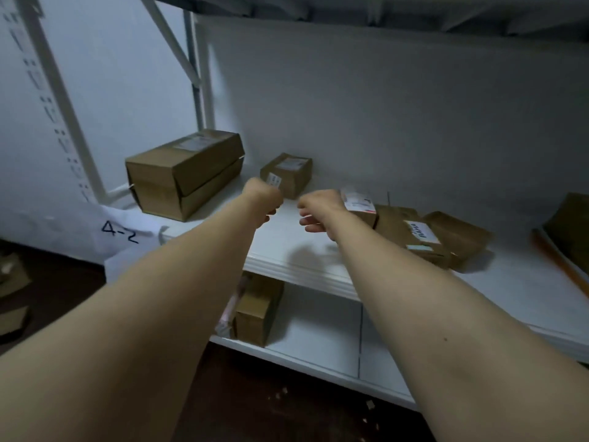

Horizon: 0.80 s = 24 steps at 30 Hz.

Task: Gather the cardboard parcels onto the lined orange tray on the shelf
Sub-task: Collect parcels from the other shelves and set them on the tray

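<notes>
Both my arms reach over the white shelf. My left hand hangs just in front of a small cardboard parcel with white labels, its fingers curled down and empty. My right hand hovers beside it, fingers loosely apart, holding nothing. Right of that hand lies a small parcel with a pink-and-white label, then a flat crumpled parcel with a white sticker. A large cardboard box stands at the shelf's left end. The orange tray shows only as an edge at the far right.
A white back panel closes the shelf behind the parcels. A paper marked "4-2" hangs at the left corner. On the lower shelf stands another cardboard box with pink items beside it. Cardboard scraps lie on the dark floor at left.
</notes>
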Tool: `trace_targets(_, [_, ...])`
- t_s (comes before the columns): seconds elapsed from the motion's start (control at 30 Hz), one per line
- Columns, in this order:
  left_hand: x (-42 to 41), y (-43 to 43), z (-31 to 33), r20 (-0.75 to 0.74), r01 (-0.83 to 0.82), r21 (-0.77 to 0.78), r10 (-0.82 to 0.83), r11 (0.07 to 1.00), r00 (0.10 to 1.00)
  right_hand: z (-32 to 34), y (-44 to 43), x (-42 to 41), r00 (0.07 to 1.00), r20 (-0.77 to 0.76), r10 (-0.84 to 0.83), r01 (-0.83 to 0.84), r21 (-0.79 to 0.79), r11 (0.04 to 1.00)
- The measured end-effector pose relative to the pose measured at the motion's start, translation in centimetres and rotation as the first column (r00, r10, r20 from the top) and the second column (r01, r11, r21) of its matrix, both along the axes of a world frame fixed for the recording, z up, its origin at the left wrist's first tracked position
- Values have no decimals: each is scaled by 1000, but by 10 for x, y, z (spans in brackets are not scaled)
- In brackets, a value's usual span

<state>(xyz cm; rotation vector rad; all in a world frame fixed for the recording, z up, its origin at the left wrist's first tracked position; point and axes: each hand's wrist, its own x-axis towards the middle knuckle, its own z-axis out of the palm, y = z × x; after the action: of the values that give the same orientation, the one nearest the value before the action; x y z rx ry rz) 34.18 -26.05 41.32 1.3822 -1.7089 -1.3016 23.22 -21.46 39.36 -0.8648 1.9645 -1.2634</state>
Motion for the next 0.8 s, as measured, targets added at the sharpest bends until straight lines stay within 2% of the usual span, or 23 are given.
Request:
trace_targets(0.23, [72, -120, 6, 63, -276, -136, 286, 951, 956, 6, -111, 71, 984, -6, 177, -177, 31, 984])
trace_targets(0.5, [121, -197, 7, 180, -544, -305, 608, 782, 773, 0, -190, 116, 969, -23, 246, -244, 60, 968])
trace_targets(0.63, [132, -216, 5, 183, -607, -205, 639, 768, 747, 4, -210, 124, 973, 34, 230, -231, 38, 972])
trace_targets(0.73, [138, -231, 2, 192, -549, -83, 554, 832, 810, 4, -219, 125, 973, 74, 218, -220, 21, 975])
trace_targets(0.8, [140, -239, 0, 148, -511, -11, 507, 860, 849, 4, -222, 125, 971, 87, 222, -225, 23, 974])
